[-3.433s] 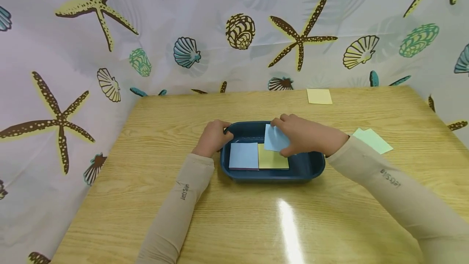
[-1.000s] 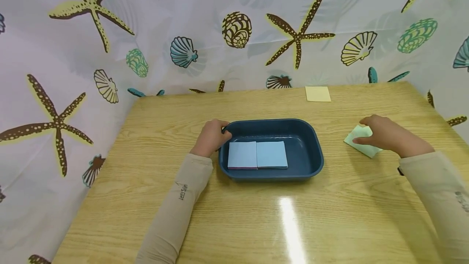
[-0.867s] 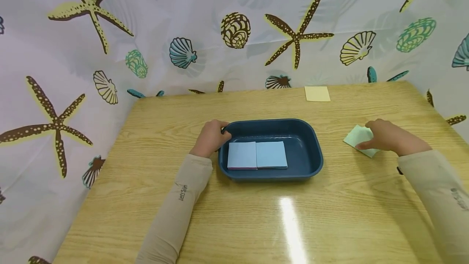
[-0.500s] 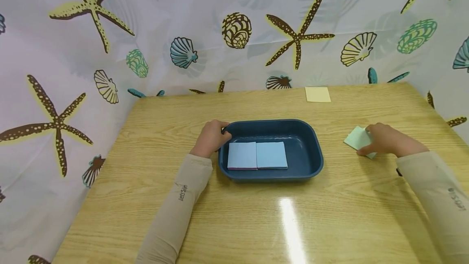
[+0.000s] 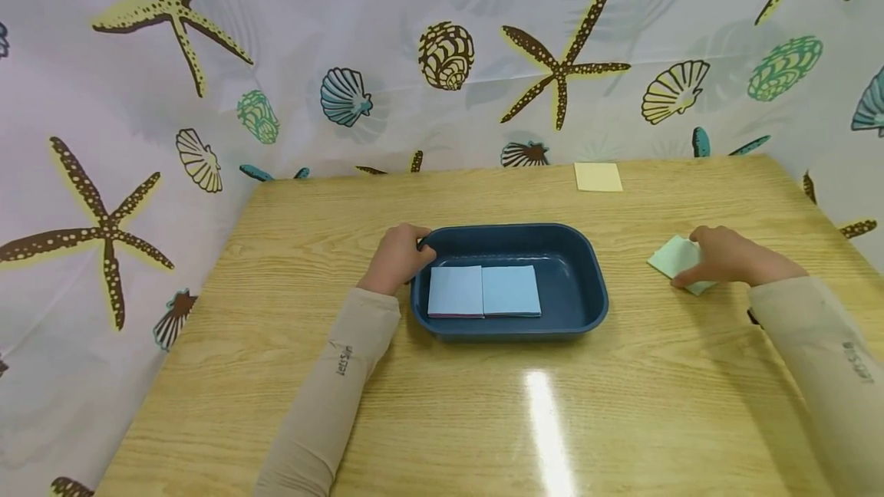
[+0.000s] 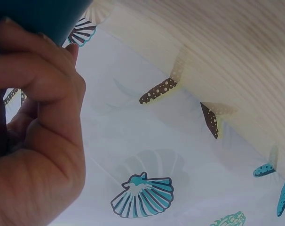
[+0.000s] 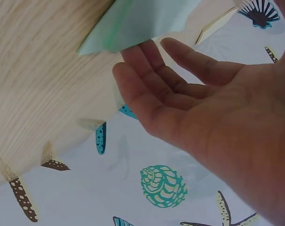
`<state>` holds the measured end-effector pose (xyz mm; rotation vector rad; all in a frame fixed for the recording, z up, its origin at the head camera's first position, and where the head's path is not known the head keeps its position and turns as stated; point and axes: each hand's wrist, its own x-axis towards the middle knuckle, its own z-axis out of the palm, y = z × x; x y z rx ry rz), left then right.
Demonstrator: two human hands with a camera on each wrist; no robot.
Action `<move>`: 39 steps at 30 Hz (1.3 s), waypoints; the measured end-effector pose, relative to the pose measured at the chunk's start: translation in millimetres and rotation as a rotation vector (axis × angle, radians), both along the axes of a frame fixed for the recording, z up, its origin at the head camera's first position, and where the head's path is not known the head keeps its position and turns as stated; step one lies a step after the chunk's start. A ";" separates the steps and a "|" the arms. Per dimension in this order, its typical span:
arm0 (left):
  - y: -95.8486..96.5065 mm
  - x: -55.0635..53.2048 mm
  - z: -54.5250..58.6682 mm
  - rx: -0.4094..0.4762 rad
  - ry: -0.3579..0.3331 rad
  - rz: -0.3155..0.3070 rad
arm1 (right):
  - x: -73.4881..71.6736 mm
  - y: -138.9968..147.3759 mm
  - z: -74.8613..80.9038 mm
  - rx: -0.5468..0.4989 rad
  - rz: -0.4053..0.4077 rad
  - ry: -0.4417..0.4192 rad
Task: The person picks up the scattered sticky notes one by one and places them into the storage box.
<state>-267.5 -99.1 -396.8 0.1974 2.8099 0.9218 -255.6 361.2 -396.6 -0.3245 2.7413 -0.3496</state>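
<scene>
In the head view a dark blue plastic bin (image 5: 573, 294) stands mid-table. My left hand (image 5: 394, 259) grips its left rim, thumb over the inside; the left wrist view shows the curled fingers of the left hand (image 6: 41, 113) close against the bin wall (image 6: 48, 19). Two stacks of light blue sticky notes lie side by side in the bin, a left stack (image 5: 456, 291) and a right stack (image 5: 511, 290). Right of the bin, my right hand (image 5: 725, 255) pinches pale green sticky notes (image 5: 671, 255) on the table. The fingertips meet the edge of the green notes (image 7: 138, 23) in the right wrist view.
A pale yellow sticky note (image 5: 598, 177) lies near the table's back edge. Behind the wooden table (image 5: 442, 420) hangs a white curtain (image 5: 387, 14) printed with shells and starfish. The bin's right part shows bare floor.
A blue note in the right hand went onto the yellow stack in the bin, covering it. The right hand then moved right and closed its fingers at the green notes. The left hand stayed.
</scene>
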 end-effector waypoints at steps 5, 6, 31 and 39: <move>-0.6 0.0 -0.5 0.006 0.003 0.002 | -3.1 2.8 -2.4 0.002 -0.019 -0.006; -0.6 0.0 -0.6 0.008 0.004 0.002 | -3.4 3.2 -2.8 0.005 -0.024 -0.008; -1.0 -2.5 -3.1 0.020 -0.018 0.009 | -4.8 1.3 -6.5 -0.027 -0.075 -0.012; -1.9 -2.2 -4.2 0.030 -0.006 0.005 | -4.1 -0.2 -4.5 -0.006 -0.067 -0.015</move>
